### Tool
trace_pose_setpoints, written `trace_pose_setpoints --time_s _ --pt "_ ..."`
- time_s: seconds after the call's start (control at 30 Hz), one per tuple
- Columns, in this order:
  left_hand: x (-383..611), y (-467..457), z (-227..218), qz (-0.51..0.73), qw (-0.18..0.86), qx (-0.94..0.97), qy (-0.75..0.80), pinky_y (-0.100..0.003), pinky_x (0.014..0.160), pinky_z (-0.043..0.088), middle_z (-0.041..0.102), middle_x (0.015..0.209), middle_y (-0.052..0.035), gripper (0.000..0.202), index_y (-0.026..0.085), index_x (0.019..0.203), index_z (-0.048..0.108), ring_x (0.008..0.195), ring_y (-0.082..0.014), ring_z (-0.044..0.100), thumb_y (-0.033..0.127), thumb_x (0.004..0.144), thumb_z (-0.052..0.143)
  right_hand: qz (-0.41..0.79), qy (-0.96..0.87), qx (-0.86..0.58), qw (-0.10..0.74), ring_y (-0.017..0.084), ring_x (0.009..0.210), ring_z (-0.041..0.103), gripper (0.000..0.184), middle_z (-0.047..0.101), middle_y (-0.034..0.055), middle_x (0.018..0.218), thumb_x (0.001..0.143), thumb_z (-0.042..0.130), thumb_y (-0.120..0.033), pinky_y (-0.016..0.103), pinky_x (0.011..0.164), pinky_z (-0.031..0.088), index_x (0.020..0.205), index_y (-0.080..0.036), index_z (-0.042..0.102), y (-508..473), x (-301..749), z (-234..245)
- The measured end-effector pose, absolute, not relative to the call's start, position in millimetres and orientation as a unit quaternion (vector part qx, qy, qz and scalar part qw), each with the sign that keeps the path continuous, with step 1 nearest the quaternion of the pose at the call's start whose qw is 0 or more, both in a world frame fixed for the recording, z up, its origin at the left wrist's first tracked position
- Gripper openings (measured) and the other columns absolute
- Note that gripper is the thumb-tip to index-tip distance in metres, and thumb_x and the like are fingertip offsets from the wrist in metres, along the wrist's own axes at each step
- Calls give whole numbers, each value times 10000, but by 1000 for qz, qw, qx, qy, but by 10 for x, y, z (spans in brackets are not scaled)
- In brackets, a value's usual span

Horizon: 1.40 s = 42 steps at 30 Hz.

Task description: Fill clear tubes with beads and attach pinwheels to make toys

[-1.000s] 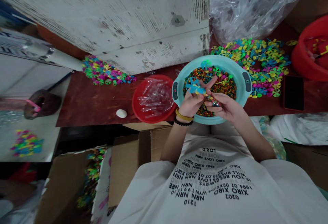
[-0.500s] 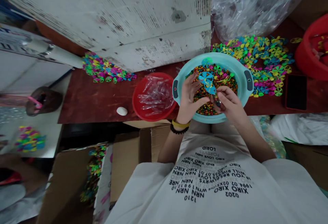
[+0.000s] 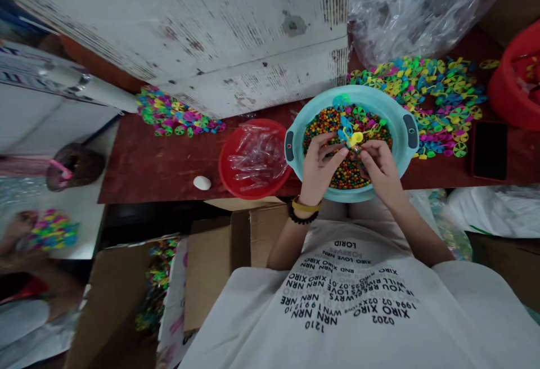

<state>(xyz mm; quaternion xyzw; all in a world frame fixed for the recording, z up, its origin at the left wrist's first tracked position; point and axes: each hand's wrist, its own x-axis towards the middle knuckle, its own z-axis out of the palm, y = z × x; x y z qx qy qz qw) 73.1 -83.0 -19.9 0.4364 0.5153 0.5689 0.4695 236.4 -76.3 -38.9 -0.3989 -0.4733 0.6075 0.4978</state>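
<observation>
Both hands had moved closer together over the basin since the earlier frame, and a yellow part of the toy now showed on top. The small plastic pinwheel toy [image 3: 350, 135] sat between the left hand [image 3: 320, 166] and the right hand [image 3: 379, 169], just above the beads. The left fingers [image 3: 335, 154] were pressed together, with their tips at the toy's thin stem. The right thumb and first finger [image 3: 366, 154] pinched the stem from the other side. The toy looked very light and a bit stiff. Its thin blades might bend or snap, so the stem looked like the best place to hold it. It looked small and smooth, so it might slip.

Under the hands, many colored beads [image 3: 323, 130] filled a teal plastic basin [image 3: 405, 149]. A yellow band [image 3: 306, 206] and a black bead bracelet [image 3: 302, 218] were on the left wrist. Just beside the basin, a red bowl [image 3: 223, 166] held clear plastic tubes [image 3: 253, 158]. A heap of colored pinwheels [image 3: 417, 99] lay on the dark red bench [image 3: 143, 169], near a black phone [image 3: 489, 149]. Farther off were a red bucket [image 3: 517, 82] and a clear plastic bag [image 3: 405, 9].
</observation>
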Motion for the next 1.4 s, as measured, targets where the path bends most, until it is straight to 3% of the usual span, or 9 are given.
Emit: trace_pose_setpoints --time_s 0.13,0.3,0.47,0.7,0.9,1.07,1.2,1.33,1.4 --pt "722 -775 -282 570 521 437 462 -371 1007 637 751 1269 -32 609 291 1337 668 1164 -225 744 573 840 877 639 -455 -365 501 84 521 429 406 550 -56 755 953 738 -624 216 466 353 1062 -273 564 -758 2361 -373" --pt "772 -765 -276 576 566 378 452 -358 887 664 782 1168 -38 534 258 1211 711 1048 -212 764 543 805 909 734 -386 -300 472 75 450 389 381 618 -44 761 943 749 -589 212 405 249 1028 -274 552 -740 2406 -307" --pt "792 -758 -228 598 546 374 452 -340 954 631 756 1142 -9 520 262 1149 710 1061 -180 741 507 759 951 809 -294 -272 431 67 458 408 386 622 -38 751 899 795 -516 189 403 250 1032 -251 548 -717 2445 -259" --pt "772 -731 -146 548 653 332 404 -214 690 574 720 897 35 486 244 939 720 770 -96 672 540 671 997 903 -220 -149 338 1 420 268 234 534 -74 698 985 703 -348 91 373 218 971 -193 529 -651 2463 -209" --pt "779 -787 -76 540 667 349 376 -196 475 385 628 731 48 515 220 889 689 559 -65 488 565 660 996 963 -124 -54 231 20 375 131 162 405 -109 663 1130 383 -266 55 304 175 1045 -199 504 -701 2474 -185" --pt "606 -720 -82 565 567 481 357 -273 686 551 688 825 13 444 231 921 706 732 -131 628 535 729 966 980 -26 102 169 4 364 158 172 453 -102 715 1149 325 -248 27 331 284 1079 -196 473 -808 2457 -222" --pt "528 -697 -118 542 538 568 306 -429 910 605 722 886 -43 492 266 1062 756 929 -233 705 681 812 844 978 -15 160 132 0 356 187 188 503 -91 731 1139 431 -304 53 328 345 996 -192 478 -869 2398 -248" --pt "561 -799 -116 546 540 571 289 -494 983 605 739 1086 -86 590 293 1212 739 1083 -290 722 710 806 833 980 -32 101 169 -13 333 176 180 477 -118 672 1089 590 -324 38 310 292 1008 -194 497 -887 2380 -278" --pt "585 -854 -107 548 559 551 288 -493 996 615 722 1263 -106 684 310 1343 685 1174 -311 715 712 808 828 980 -46 63 182 -13 317 133 168 453 -129 637 1097 566 -330 38 290 246 1017 -201 494 -886 2391 -306"
